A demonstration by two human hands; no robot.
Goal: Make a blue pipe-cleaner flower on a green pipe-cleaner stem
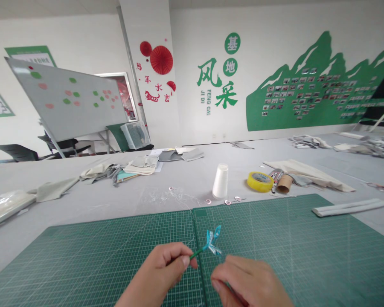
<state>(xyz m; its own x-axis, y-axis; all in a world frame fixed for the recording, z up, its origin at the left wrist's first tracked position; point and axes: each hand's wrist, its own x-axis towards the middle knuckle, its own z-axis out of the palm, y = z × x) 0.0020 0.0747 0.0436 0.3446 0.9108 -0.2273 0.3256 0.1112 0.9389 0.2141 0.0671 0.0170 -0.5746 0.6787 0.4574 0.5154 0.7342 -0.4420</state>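
My left hand [166, 268] pinches the green stem of a small craft flower [211, 242] between thumb and forefinger. Its narrow blue petals, edged with shiny whitish bits, point up and to the right. Just below and right of the petals is my right hand [245, 279], with thumb and fingers pressed together. What they hold, if anything, is too small to make out. Both hands are above two green cutting mats [115, 238] lying side by side.
Beyond the mats stand a white thread cone [221, 181], a yellow tape roll [260, 181] and a cardboard tube [284, 183]. Loose white thread [166, 196] lies left of the cone. A rolled cloth strip [348, 207] rests across the right mat's edge. Fabric pieces [142, 164] lie farther back.
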